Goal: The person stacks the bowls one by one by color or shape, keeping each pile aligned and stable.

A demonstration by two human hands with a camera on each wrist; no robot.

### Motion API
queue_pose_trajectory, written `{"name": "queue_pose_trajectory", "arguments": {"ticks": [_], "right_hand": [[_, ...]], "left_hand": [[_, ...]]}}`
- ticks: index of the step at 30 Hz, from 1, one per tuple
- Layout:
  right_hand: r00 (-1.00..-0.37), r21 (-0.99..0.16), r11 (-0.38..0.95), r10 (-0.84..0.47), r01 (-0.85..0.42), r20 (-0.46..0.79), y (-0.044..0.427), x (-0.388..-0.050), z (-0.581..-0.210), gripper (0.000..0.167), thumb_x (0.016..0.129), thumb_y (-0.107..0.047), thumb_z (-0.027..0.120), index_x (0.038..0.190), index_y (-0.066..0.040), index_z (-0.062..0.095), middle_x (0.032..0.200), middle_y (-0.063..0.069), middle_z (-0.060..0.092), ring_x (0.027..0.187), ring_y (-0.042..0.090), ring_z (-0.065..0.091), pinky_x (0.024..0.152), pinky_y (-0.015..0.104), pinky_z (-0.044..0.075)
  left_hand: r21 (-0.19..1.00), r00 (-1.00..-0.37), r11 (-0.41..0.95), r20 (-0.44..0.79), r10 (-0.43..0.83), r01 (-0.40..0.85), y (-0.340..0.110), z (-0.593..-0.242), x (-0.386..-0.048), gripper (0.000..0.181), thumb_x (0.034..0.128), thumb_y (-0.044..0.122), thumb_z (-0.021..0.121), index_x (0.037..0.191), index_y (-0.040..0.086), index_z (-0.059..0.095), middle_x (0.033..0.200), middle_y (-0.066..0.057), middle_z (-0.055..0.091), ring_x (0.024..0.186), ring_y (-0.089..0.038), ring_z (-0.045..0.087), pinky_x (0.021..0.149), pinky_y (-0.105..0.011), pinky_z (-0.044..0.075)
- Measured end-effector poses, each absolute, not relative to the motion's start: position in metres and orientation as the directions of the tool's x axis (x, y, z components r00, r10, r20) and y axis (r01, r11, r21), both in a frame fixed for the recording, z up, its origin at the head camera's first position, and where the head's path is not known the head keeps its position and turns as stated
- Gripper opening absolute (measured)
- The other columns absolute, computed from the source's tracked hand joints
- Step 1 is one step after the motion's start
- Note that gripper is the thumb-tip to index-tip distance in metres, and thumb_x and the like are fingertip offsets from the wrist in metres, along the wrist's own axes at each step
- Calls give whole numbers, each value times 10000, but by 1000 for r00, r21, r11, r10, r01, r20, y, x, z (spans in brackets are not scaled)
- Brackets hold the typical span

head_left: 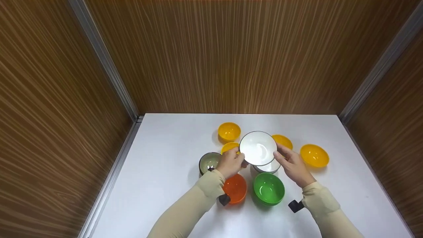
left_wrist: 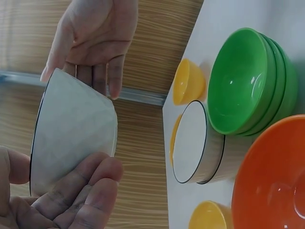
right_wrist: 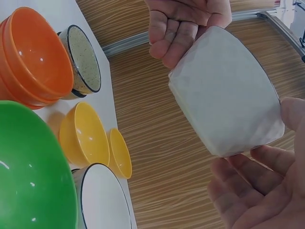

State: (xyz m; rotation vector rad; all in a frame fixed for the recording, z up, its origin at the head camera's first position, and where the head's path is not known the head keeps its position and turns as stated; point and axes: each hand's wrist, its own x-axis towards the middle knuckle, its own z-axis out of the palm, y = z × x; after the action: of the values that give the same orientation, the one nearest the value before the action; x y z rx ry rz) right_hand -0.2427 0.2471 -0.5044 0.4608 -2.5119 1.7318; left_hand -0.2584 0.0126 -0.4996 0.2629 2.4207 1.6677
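A white bowl with a thin dark rim is held up above the table between both hands. My left hand grips its left side, thumb at the rim and fingers under the faceted outer wall. On the opposite side my right hand holds it, thumb by the rim and fingers beneath. Directly below stand more white bowls, nested and partly hidden by the raised one. Nearer to me is a stack of green bowls. Orange bowls, also stacked, sit partly behind my left wrist.
Beside my left hand is a speckled grey-green bowl with a dark rim. Yellow bowls stand singly: one at the back, another partly covered, a third behind my right hand, one farther right. Wood-grain panels enclose the white table.
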Motion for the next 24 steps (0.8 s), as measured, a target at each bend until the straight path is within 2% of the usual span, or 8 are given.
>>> {"name": "queue_pose_trajectory", "arguments": {"ticks": [6, 9, 10, 12, 14, 17, 20, 24], "right_hand": [[-961, -916, 316, -197, -248, 192, 256, -250, -521, 525, 1017, -256, 484, 1420, 66, 387, 1433, 195, 442, 1332, 297, 396, 1101, 342, 337], [-971, -929, 306, -182, -208, 157, 258, -252, -525, 546, 1019, -274, 478, 1417, 85, 377, 1438, 215, 429, 1299, 320, 427, 1050, 248, 391], [-974, -934, 302, -178, -193, 143, 258, -253, -525, 551, 1020, -276, 474, 1416, 92, 372, 1441, 224, 421, 1285, 328, 438, 1033, 243, 404], [-979, -938, 308, -171, -160, 111, 259, -255, -527, 568, 1023, -295, 462, 1423, 94, 357, 1453, 232, 400, 1239, 343, 474, 1015, 280, 425], [-984, -937, 325, -162, -129, 79, 260, -256, -528, 589, 1026, -322, 445, 1433, 92, 339, 1461, 244, 382, 1177, 369, 513, 1025, 385, 421], [-987, -935, 342, -156, -89, 37, 263, -257, -531, 624, 1031, -355, 417, 1444, 98, 301, 1480, 269, 332, 1118, 403, 542, 1043, 533, 380], [-989, -936, 346, -149, -57, 5, 267, -257, -535, 638, 1032, -363, 411, 1447, 104, 284, 1486, 284, 307, 1099, 423, 548, 1058, 585, 342], [-989, -943, 331, -146, -30, -19, 273, -259, -542, 641, 1030, -362, 418, 1446, 106, 284, 1476, 286, 326, 1121, 423, 534, 1066, 583, 333]], "left_hand": [[928, -967, 367, -31, 251, 65, 20, -506, -259, 461, 969, 165, 454, 1406, 26, 404, 771, -52, 664, 706, -193, 655, 604, -227, 510], [922, -960, 381, -36, 277, 76, 21, -509, -260, 533, 980, 217, 483, 1467, 66, 330, 839, -79, 683, 740, -208, 671, 641, -249, 520], [915, -957, 394, -37, 288, 83, 21, -510, -260, 554, 974, 248, 509, 1472, 87, 328, 920, -79, 690, 767, -202, 673, 675, -260, 530], [900, -951, 424, -35, 307, 104, 22, -512, -260, 631, 934, 321, 596, 1477, 137, 331, 1110, -55, 668, 928, -170, 656, 815, -297, 531], [886, -944, 445, -25, 328, 131, 22, -516, -262, 735, 870, 366, 691, 1482, 184, 326, 1291, -16, 591, 1106, -147, 590, 961, -344, 481], [848, -939, 496, 7, 343, 187, 26, -521, -265, 820, 797, 389, 773, 1472, 216, 342, 1422, 45, 485, 1280, -103, 449, 1098, -345, 356], [799, -937, 554, 32, 349, 234, 32, -526, -269, 844, 764, 365, 805, 1463, 199, 362, 1408, 41, 506, 1266, -96, 470, 1089, -300, 366], [718, -940, 642, 48, 338, 268, 39, -529, -274, 834, 724, 397, 825, 1425, 178, 428, 1344, 36, 566, 1195, -89, 533, 1043, -259, 413]]}}
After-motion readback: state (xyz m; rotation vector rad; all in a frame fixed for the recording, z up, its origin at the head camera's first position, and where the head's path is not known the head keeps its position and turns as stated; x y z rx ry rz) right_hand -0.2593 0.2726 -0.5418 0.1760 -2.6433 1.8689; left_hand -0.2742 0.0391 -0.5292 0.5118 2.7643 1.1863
